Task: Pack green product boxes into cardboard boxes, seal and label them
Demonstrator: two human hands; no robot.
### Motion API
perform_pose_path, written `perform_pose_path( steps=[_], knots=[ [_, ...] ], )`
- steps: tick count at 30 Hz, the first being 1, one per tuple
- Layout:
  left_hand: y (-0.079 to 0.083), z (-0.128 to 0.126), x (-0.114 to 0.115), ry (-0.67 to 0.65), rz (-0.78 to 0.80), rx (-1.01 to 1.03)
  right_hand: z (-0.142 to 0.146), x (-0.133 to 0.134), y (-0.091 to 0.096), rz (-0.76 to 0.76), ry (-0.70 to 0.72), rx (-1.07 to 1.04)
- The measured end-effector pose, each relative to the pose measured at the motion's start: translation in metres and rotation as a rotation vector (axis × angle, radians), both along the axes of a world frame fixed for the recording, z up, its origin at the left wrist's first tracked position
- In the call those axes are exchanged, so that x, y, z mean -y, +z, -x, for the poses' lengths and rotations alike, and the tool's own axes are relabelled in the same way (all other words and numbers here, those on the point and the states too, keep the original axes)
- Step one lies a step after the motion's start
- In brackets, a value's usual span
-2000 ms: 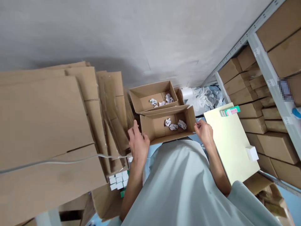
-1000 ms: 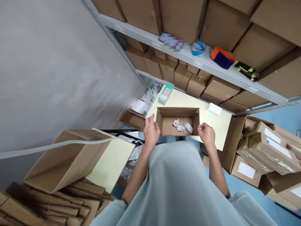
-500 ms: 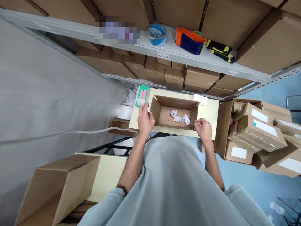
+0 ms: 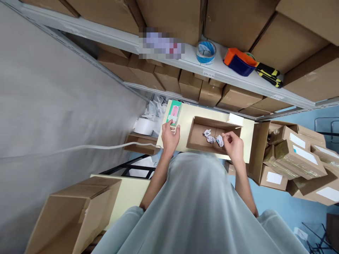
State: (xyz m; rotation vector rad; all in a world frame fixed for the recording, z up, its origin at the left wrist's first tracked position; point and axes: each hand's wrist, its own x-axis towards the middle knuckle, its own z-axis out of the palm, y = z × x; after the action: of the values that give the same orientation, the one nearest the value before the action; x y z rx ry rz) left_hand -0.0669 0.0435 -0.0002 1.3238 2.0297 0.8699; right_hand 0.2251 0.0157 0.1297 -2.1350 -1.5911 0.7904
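Note:
An open cardboard box (image 4: 197, 135) rests on a pale yellow table (image 4: 185, 118), with a few crumpled paper wads (image 4: 210, 135) in its bottom. My right hand (image 4: 234, 146) reaches over the box's near right edge, fingers curled at the wads; whether it holds one I cannot make out. My left hand (image 4: 170, 135) is off the box, on the table to its left, fingertips touching the near end of a green and pink packet (image 4: 174, 112). A small white box (image 4: 235, 119) lies behind the carton.
Metal shelving full of brown cartons rises behind the table; a blue tape roll (image 4: 206, 52), an orange tape dispenser (image 4: 238, 61) and a yellow-black tool (image 4: 268, 73) lie on a shelf. Labelled cartons (image 4: 288, 155) pile up on the right. A big open carton (image 4: 71, 208) stands lower left.
I turned from the cardboard stacks to the shelving and set the carried box on the yellow table. My left hand left the box for the green packet; my right reached inside.

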Motion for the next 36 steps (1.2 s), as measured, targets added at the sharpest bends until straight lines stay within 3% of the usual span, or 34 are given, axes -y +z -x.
perform_pose_path(
  steps=[6, 11, 15, 21, 24, 28, 32, 36],
  knots=[
    [-0.037, 0.046, -0.012, 0.005, 0.098, -0.014, 0.095, -0.054, 0.01, -0.011, 0.232, -0.006],
    [-0.071, 0.054, -0.032, 0.031, 0.233, 0.001, 0.156, -0.079, 0.003, -0.011, 0.308, -0.003],
    [-0.094, 0.044, -0.054, 0.07, 0.313, 0.065, 0.175, -0.079, 0.0, 0.007, 0.312, -0.003],
    [-0.113, 0.039, -0.073, 0.083, 0.419, 0.107, 0.169, -0.068, 0.004, 0.021, 0.245, 0.037],
    [-0.115, 0.044, -0.074, 0.101, 0.423, 0.157, 0.16, -0.062, 0.006, 0.016, 0.213, 0.032],
    [-0.106, 0.055, -0.074, 0.213, 0.43, 0.383, 0.144, -0.054, 0.008, 0.014, 0.189, 0.015],
    [-0.084, 0.064, -0.06, 0.159, 0.484, 0.588, 0.124, -0.049, 0.009, 0.025, 0.184, 0.004],
    [-0.048, 0.071, -0.024, 0.131, 0.417, 0.795, 0.103, -0.045, 0.013, -0.028, 0.196, -0.024]
  ],
)
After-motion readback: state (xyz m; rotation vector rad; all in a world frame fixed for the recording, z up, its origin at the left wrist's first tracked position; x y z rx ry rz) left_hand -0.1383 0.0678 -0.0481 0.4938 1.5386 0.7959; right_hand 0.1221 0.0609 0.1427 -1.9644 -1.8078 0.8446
